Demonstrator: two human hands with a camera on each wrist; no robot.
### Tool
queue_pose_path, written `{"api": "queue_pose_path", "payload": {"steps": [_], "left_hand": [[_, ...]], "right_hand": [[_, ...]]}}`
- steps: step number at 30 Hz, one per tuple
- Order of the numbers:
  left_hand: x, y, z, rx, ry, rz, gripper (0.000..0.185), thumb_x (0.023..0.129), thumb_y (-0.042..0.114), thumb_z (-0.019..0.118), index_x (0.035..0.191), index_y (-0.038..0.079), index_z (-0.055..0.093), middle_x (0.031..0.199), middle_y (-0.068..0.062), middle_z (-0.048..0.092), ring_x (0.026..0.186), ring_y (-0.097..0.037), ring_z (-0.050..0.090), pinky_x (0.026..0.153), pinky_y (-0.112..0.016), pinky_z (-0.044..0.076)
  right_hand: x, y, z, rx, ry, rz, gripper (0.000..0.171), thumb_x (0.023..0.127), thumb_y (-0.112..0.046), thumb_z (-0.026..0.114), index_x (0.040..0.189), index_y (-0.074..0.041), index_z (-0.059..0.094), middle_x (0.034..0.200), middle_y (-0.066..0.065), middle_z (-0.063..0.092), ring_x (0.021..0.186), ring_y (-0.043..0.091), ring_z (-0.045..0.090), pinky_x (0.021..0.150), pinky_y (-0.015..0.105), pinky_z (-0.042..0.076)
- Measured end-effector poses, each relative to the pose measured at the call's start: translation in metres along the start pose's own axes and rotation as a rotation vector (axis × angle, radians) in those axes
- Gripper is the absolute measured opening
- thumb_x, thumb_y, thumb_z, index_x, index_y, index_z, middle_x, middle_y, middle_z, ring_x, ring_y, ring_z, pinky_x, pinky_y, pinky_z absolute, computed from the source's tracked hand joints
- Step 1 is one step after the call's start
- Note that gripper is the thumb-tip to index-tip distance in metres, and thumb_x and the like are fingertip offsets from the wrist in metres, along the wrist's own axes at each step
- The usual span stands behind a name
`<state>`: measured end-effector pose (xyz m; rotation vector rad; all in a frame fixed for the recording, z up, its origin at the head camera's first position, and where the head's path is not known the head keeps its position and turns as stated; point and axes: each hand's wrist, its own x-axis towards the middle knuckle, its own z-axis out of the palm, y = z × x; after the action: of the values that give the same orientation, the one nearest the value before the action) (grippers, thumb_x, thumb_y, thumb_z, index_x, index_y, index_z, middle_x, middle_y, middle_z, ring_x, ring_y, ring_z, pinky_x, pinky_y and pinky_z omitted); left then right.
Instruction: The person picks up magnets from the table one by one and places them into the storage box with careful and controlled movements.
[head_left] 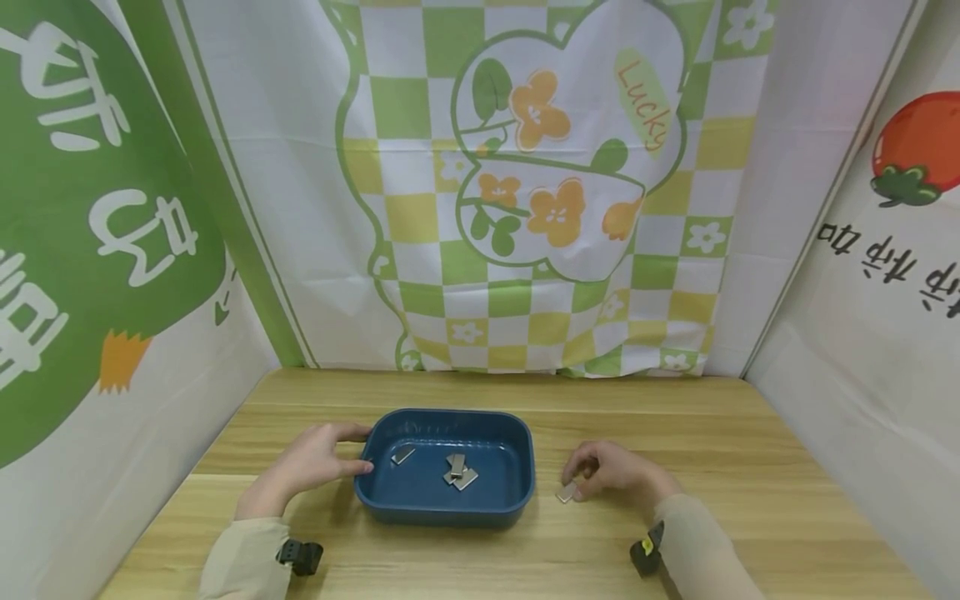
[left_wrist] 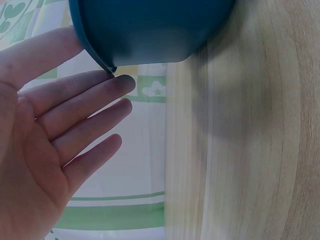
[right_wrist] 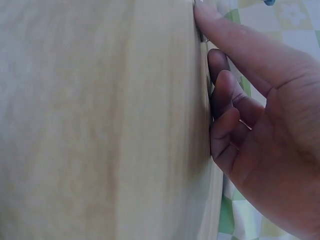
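Observation:
A dark blue rectangular tray sits on the wooden table in the head view. Several small flat metal pieces lie inside it, one at the left and a small heap in the middle. My left hand rests with straight fingers against the tray's left rim; the left wrist view shows the open palm and fingers beside the tray. My right hand is on the table just right of the tray, its curled fingers pinching another metal piece. In the right wrist view the fingers press against the tabletop.
Printed cloth walls close in the table on the left, back and right. Bare wooden tabletop lies to the right of the right hand and behind the tray. A wrist camera strap shows on each sleeve.

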<state>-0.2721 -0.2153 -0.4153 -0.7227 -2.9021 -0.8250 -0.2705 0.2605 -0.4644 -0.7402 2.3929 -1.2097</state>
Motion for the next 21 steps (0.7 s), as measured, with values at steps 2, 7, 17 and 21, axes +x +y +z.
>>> {"api": "queue_pose_path", "payload": {"steps": [2, 7, 17, 21], "left_hand": [[-0.0001, -0.0004, 0.0000, 0.002, -0.001, 0.002, 0.053, 0.077, 0.032, 0.077, 0.121, 0.004, 0.063, 0.118, -0.013, 0.067, 0.113, -0.037, 0.059, 0.095, -0.056, 0.045], [-0.0001, -0.0003, -0.0005, -0.001, -0.002, 0.002, 0.053, 0.078, 0.031, 0.077, 0.121, 0.004, 0.063, 0.118, -0.013, 0.067, 0.113, -0.037, 0.059, 0.095, -0.057, 0.045], [0.0001, 0.0005, -0.0010, -0.012, -0.004, 0.000, 0.052, 0.078, 0.031, 0.077, 0.121, 0.004, 0.063, 0.118, -0.013, 0.067, 0.114, -0.036, 0.059, 0.096, -0.056, 0.045], [0.0000, 0.0001, -0.0010, -0.017, -0.008, -0.002, 0.053, 0.078, 0.031, 0.076, 0.122, 0.005, 0.063, 0.118, -0.013, 0.066, 0.114, -0.036, 0.058, 0.096, -0.056, 0.045]], "right_hand": [[0.0011, 0.0004, 0.0001, -0.001, -0.011, -0.010, 0.024, 0.073, -0.006, 0.078, 0.095, -0.002, 0.070, 0.098, 0.014, 0.062, 0.083, 0.016, 0.047, 0.072, 0.022, 0.042], [0.0028, 0.0024, -0.0008, -0.001, -0.030, -0.029, 0.022, 0.073, -0.006, 0.079, 0.093, -0.002, 0.070, 0.089, 0.015, 0.063, 0.077, 0.010, 0.050, 0.068, 0.019, 0.044], [0.0007, 0.0017, -0.0007, 0.006, -0.005, 0.015, 0.022, 0.071, -0.007, 0.080, 0.090, -0.002, 0.071, 0.084, 0.011, 0.063, 0.073, 0.009, 0.048, 0.064, 0.017, 0.042], [0.0000, 0.0008, -0.0001, -0.011, -0.001, 0.031, 0.022, 0.071, -0.009, 0.081, 0.090, -0.004, 0.071, 0.084, 0.006, 0.063, 0.073, 0.008, 0.049, 0.064, 0.017, 0.043]]}}
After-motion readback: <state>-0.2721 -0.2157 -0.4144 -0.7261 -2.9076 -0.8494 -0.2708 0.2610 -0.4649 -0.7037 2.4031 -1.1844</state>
